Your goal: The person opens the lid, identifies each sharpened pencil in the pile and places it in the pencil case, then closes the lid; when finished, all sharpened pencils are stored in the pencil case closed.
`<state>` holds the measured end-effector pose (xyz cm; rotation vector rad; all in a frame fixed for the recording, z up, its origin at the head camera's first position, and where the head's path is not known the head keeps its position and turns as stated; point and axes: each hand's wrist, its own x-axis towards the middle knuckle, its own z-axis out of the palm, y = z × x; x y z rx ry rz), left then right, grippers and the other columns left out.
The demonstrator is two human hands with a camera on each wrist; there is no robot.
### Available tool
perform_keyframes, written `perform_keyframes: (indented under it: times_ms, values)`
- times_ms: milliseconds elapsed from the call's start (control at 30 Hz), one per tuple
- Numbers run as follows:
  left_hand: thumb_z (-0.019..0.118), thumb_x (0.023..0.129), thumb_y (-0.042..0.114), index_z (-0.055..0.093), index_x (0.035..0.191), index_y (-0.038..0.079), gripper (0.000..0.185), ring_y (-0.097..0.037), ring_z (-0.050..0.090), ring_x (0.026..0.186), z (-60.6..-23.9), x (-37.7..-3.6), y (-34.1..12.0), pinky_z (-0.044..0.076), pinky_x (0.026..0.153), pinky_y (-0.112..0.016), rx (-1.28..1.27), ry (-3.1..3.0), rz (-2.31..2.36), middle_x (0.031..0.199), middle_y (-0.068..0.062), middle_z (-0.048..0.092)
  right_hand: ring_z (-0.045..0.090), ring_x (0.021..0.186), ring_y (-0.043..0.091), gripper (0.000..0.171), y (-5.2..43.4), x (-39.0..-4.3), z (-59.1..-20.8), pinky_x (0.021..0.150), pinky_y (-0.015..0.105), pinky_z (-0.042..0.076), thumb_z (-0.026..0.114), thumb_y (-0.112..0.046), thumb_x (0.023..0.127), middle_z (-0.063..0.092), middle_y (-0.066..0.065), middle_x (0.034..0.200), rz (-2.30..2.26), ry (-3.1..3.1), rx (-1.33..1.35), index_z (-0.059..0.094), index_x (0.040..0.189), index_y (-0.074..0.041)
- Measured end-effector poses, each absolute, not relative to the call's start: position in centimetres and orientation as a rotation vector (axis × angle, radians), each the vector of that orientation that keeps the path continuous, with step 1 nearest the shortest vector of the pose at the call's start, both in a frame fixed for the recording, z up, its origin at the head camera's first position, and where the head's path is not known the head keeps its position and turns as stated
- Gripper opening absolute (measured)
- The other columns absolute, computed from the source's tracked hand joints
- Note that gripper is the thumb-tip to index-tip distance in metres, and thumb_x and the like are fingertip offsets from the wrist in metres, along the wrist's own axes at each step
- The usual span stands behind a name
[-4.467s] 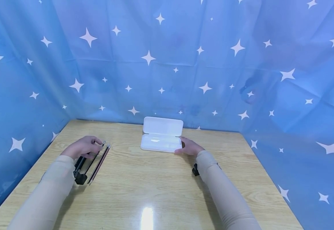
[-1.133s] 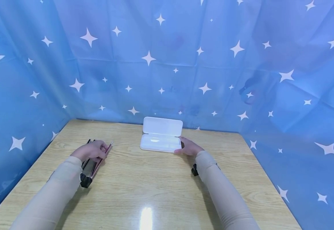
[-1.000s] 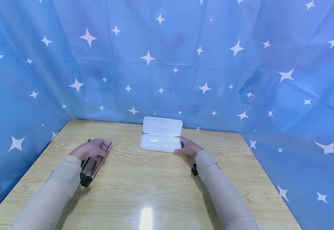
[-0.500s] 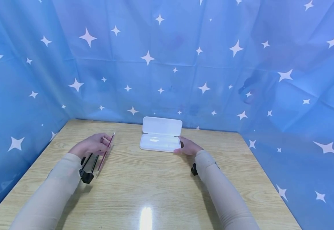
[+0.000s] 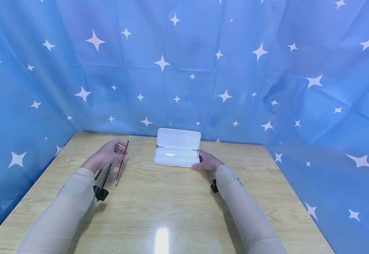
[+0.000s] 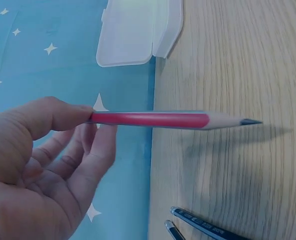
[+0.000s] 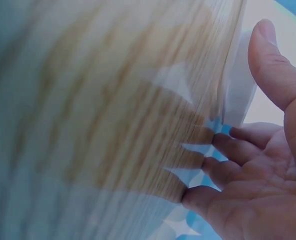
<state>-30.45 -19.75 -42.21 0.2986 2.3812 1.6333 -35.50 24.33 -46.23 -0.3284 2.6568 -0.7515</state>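
Note:
My left hand (image 5: 109, 154) pinches a red pencil (image 5: 120, 170) between thumb and fingers, at the left of the table in the head view. In the left wrist view the sharpened pencil (image 6: 158, 120) points right, its dark tip over the wood and its shadow below. A white pencil case (image 5: 177, 157) stands with its lid up at the table's back middle. My right hand (image 5: 208, 161) rests at the right end of that case, thumb by its front corner. The right wrist view shows its fingers (image 7: 228, 145) fairly straight, fingertips at the tabletop, thumb alongside the case.
Two dark, slim pen-like sticks (image 6: 203, 225) lie on the wooden table (image 5: 184, 204) beneath my left forearm. A black wrist mount (image 5: 100, 193) hangs under that sleeve, close over them. A blue curtain (image 5: 184, 70) with white stars closes off the back and sides.
My left hand has picked the red pencil up from beside the dark sticks, moving it up, away from me and slightly right. The right hand and the case have stayed put.

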Motion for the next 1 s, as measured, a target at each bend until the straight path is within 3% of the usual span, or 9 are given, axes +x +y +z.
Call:
perform_keyframes:
  times_ms: [533, 1000]
  values:
    - [0.065, 0.094, -0.005, 0.045, 0.136, -0.005, 0.047, -0.028, 0.056, 0.104, -41.9, -31.6, -17.9, 0.056, 0.076, -0.024, 0.393, 2.533, 1.695, 0.118, -0.024, 0.058, 0.013, 0.154, 0.035, 0.097, 24.4, -35.4, -46.2, 0.123, 0.052, 0.017, 0.071, -0.047, 0.094, 0.014, 0.015, 0.168, -0.746, 2.647, -0.322, 0.015, 0.163, -0.011]
    - [0.065, 0.096, -0.002, 0.049, 0.13, 0.0, 0.039, -0.029, 0.058, 0.104, -41.9, -32.2, -17.3, 0.054, 0.085, -0.028, 0.481, 2.664, 1.7, 0.117, -0.023, 0.061, 0.012, 0.154, 0.035, 0.095, 24.3, -35.1, -46.1, 0.123, 0.052, 0.018, 0.07, -0.046, 0.094, 0.014, 0.014, 0.169, -0.757, 2.649, -0.339, 0.015, 0.164, -0.012]
